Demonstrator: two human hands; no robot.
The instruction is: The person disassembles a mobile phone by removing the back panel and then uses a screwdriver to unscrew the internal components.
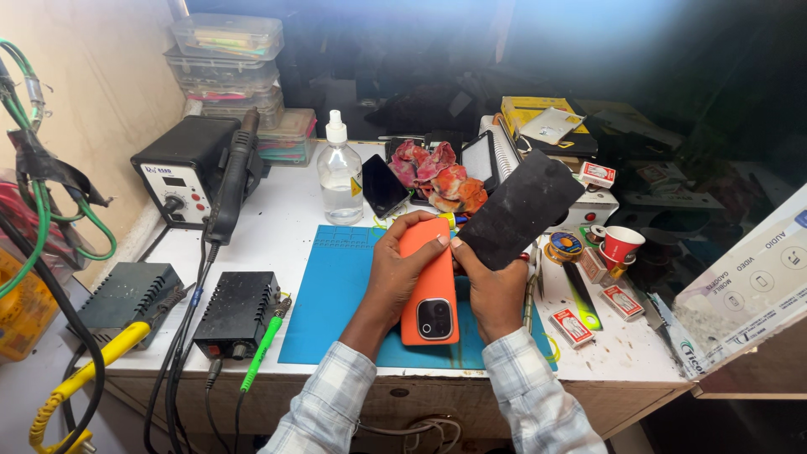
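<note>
My left hand (395, 273) grips an orange phone (430, 290), back side up, with its camera block toward me, over a blue work mat (328, 294). My right hand (494, 290) holds a black flat screen panel (521, 208) tilted up and to the right, its lower edge meeting the phone's top right corner. Both thumbs press near that joint.
A hot-air station (181, 172) with its handle, two small black boxes (235, 313) with cables, a clear liquid bottle (340, 178), another phone (384, 185), a pink rag (437, 172), stacked plastic boxes (225, 63), a red cup (622, 244), small packets (572, 326) and a cardboard box (748, 286) crowd the white bench.
</note>
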